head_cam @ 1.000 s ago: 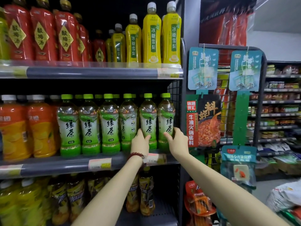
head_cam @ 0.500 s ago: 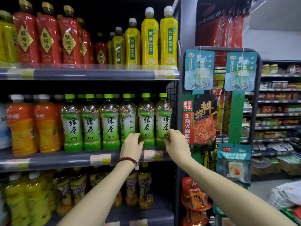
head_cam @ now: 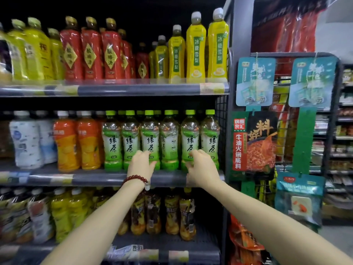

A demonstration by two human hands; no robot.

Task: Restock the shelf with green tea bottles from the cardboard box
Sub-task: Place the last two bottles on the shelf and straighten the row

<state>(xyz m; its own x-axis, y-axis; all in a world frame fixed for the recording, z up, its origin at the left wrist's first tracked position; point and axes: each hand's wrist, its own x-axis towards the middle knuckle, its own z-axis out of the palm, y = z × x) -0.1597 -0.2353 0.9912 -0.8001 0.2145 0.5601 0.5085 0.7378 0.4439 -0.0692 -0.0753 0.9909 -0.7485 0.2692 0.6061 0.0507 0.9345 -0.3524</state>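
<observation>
A row of six green tea bottles (head_cam: 169, 140) stands upright along the front edge of the middle shelf (head_cam: 91, 177), green caps up, with more of the same behind them. Five show their label characters to the front; the fourth from the left is turned so its label faces sideways.

The left grip (head_cam: 140, 165) is raised to the third bottle from the left, fingers curled against its lower green band and thumb spread toward the turned bottle just to its right; how firmly it holds cannot be told, since the fingertips are hidden behind the hand. A red bead bracelet (head_cam: 136, 179) sits on that wrist.

The right grip (head_cam: 201, 167) is at the fifth bottle, fingers bent round its lower part, with the last bottle of the row just to its right, beside the wire mesh end panel (head_cam: 221, 115).

Left of the left grip stand orange drink bottles (head_cam: 78, 144) and then pale white-labelled bottles (head_cam: 25, 140). Above both grips, the upper shelf carries red bottles (head_cam: 91, 52) and yellow bottles (head_cam: 196, 48). Below the forearms, dark-labelled bottles (head_cam: 172, 211) fill the lower shelf. Right of the right grip, hanging sauce packets (head_cam: 256, 142) are clipped to a rack.
</observation>
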